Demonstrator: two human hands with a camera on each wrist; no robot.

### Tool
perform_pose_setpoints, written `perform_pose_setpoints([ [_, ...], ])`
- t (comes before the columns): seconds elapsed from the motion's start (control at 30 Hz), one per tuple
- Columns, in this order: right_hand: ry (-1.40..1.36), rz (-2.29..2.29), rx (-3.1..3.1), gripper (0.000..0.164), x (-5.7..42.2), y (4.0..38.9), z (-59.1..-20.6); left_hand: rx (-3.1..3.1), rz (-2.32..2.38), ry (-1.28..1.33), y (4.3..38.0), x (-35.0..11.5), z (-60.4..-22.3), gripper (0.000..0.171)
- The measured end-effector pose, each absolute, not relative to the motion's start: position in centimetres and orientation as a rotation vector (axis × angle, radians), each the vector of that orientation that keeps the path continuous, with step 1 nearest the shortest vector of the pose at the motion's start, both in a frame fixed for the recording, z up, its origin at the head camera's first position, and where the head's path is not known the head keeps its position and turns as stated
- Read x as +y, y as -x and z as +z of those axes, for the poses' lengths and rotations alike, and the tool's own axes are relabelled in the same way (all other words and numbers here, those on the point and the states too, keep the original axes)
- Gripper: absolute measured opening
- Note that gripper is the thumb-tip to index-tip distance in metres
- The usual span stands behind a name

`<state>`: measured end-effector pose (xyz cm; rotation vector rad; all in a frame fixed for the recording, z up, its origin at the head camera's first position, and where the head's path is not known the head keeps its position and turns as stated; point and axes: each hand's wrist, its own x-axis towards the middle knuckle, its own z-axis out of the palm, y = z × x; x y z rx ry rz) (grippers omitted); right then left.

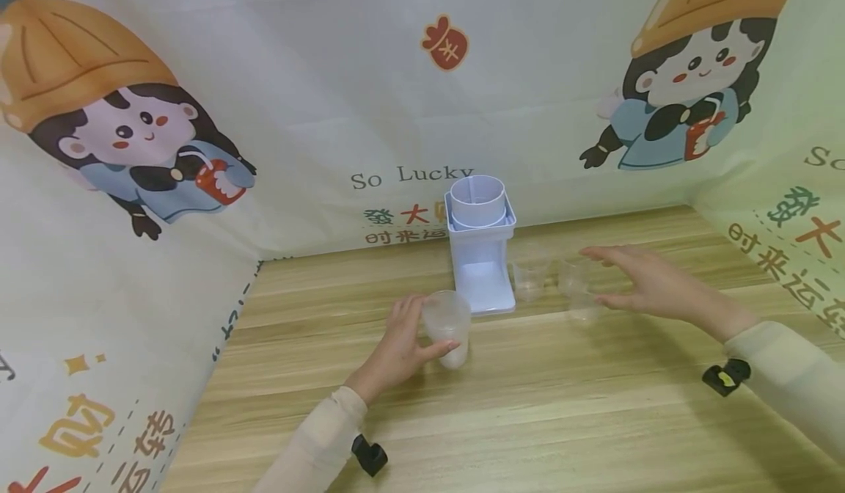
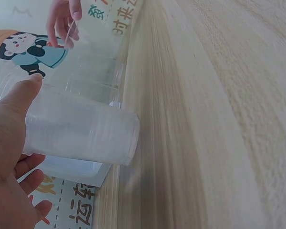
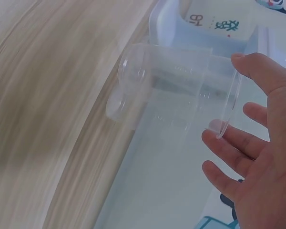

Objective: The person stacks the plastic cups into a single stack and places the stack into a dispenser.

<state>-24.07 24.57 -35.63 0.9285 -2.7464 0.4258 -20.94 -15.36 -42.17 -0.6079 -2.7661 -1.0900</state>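
My left hand (image 1: 394,348) grips a stack of translucent plastic cups (image 1: 447,324) from the side, thumb across the front. The stack stands nearly upright at the wooden table, its base close to the surface in the left wrist view. At the right, my right hand (image 1: 650,282) holds a clear plastic cup (image 3: 181,71) by its rim, with the thumb on one side and the fingertips on the other. Another clear cup (image 3: 167,112) overlaps it in the right wrist view. One more clear cup (image 1: 529,280) stands farther left, beside the white stand.
A white plastic stand (image 1: 480,273) with a round open tube (image 1: 478,198) on top is at the back middle of the wooden table (image 1: 528,420). Printed cloth (image 1: 317,97) hangs behind the table and along both sides. A black wrist mount sits under each sleeve.
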Motion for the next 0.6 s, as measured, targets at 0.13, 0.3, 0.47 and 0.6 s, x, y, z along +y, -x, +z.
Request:
perform_pose_setpoints([
  [0.13, -0.942, 0.429, -2.747, 0.070, 23.9, 24.0, -35.5, -2.772, -1.086, 0.609, 21.0, -15.3, -42.2, 0.080],
  [0.3, -0.964, 0.441, -2.737, 0.070, 23.2, 24.0, -35.4, -2.772, -1.081, 0.617, 21.0, -15.3, -42.2, 0.080],
  [0.47, -0.997, 0.433, -2.719, 0.071, 22.5, 24.0, -35.4, -2.775, -1.082, 0.613, 21.1, -15.4, -42.2, 0.080],
  [0.6, -1.014, 0.415, -2.715, 0.071, 21.7, 23.6, -35.2, -2.775, -1.076, 0.612, 21.0, -15.4, -42.2, 0.080],
])
